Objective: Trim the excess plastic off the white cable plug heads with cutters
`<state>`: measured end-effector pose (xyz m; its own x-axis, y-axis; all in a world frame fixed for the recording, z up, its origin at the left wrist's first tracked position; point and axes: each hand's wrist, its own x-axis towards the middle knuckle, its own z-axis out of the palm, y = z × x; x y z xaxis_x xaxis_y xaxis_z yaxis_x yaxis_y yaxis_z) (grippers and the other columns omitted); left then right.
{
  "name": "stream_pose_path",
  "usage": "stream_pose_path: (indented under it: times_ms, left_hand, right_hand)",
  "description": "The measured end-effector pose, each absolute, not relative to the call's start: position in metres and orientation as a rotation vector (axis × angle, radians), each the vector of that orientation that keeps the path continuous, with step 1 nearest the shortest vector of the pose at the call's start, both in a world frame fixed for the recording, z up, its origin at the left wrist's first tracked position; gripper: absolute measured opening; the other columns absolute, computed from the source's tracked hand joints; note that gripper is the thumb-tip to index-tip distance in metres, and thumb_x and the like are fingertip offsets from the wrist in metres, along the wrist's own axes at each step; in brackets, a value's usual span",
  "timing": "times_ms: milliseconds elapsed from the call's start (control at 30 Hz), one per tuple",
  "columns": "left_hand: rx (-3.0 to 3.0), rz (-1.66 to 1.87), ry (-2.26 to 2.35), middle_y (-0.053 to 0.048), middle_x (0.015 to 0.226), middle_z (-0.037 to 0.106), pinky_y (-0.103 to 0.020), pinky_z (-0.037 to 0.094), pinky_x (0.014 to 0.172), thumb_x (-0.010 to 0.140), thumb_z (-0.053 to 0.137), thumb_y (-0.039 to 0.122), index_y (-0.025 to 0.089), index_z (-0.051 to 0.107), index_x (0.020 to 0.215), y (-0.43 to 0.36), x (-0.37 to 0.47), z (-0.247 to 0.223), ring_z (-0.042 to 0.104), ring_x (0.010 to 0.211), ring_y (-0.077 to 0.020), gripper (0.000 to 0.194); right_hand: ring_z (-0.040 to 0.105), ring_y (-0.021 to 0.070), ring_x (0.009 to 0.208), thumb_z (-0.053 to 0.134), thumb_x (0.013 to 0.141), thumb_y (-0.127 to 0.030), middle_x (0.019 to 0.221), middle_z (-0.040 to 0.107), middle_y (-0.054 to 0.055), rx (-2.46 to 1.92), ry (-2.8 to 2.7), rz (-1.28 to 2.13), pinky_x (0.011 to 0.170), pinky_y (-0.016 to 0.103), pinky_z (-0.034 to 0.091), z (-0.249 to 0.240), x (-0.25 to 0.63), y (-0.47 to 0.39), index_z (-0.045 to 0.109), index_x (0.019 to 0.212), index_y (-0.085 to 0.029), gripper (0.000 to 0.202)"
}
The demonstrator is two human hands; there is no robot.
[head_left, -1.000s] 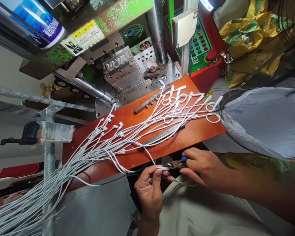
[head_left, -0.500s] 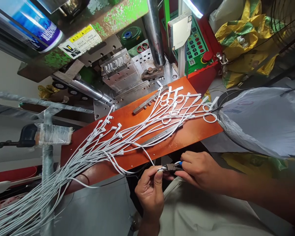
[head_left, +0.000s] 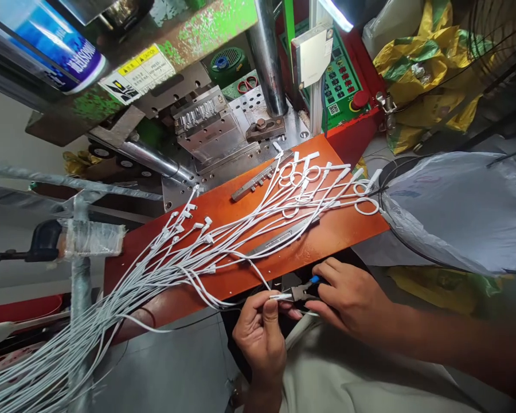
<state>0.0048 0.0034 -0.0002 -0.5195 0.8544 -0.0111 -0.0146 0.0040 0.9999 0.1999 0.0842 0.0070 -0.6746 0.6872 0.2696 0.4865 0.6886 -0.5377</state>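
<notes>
Between thumb and fingers my left hand (head_left: pixel 261 330) pinches a small white cable end (head_left: pixel 281 297), below the front edge of the orange board (head_left: pixel 352 229). My right hand (head_left: pixel 346 292) is closed around blue-handled pliers (head_left: pixel 301 292), whose jaws are at the right side of that cable end. Many white cables (head_left: pixel 150 275) lie across the board, with their small plugs at the left and their loops and larger ends at the right. Two metal bars, one darker (head_left: pixel 258 180) and one partly under cables (head_left: pixel 270 244), rest on the board.
Behind the board stands a press with a metal mold block (head_left: pixel 210 132) and a steel column (head_left: pixel 269 57). A red control box (head_left: pixel 352 140) is at its right. A plastic-lined bin (head_left: pixel 460 206) stands at the right, and a wrapped clamp (head_left: pixel 94 238) at the left.
The pliers have turned slightly and their jaws show more clearly beside the white piece. My left hand has shifted a little to the left, and the white piece shows more.
</notes>
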Motion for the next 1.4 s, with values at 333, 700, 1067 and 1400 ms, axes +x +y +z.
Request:
stream_pose_path:
  times_ms: [333,700,1067,1400]
  left_hand:
    - [0.947,1.638,1.58,0.001,0.076,0.076,-0.025,0.061,0.055,0.11,0.071,0.029,0.019,0.076,0.104,0.001,0.009,-0.004,0.073,0.053,-0.0147,0.013]
    - [0.841,1.616,1.525,0.003,0.071,0.073,-0.022,0.058,0.052,0.11,0.07,0.03,0.019,0.074,0.099,0.002,0.013,-0.002,0.069,0.049,-0.0121,0.016]
    - [0.871,1.616,1.608,0.001,0.071,0.074,-0.023,0.06,0.054,0.107,0.075,0.031,0.018,0.075,0.095,0.0,0.018,-0.001,0.07,0.051,-0.0132,0.017]
    - [0.837,1.59,1.515,0.0,0.07,0.075,-0.023,0.06,0.051,0.106,0.075,0.033,0.018,0.079,0.097,0.007,0.014,0.003,0.071,0.048,-0.0134,0.019]
  right_hand:
    - [0.056,0.0237,0.084,0.062,0.113,-0.038,0.092,0.068,0.01,-0.876,-2.472,0.489,0.069,0.036,0.035,0.007,0.196,0.087,0.063,0.075,-0.02,0.042]
    - [0.048,0.0175,0.067,0.043,0.12,-0.037,0.076,0.06,0.004,-0.811,-2.45,0.668,0.059,0.034,0.026,0.004,0.202,0.088,0.063,0.072,-0.02,0.054]
    - [0.052,0.0196,0.074,0.044,0.12,-0.039,0.081,0.063,0.006,-0.824,-2.485,0.592,0.063,0.036,0.028,0.007,0.201,0.093,0.063,0.073,-0.019,0.054]
    - [0.047,0.0127,0.058,0.037,0.122,-0.04,0.072,0.06,0.001,-0.786,-2.463,0.965,0.057,0.031,0.027,0.005,0.211,0.096,0.067,0.076,-0.018,0.059]
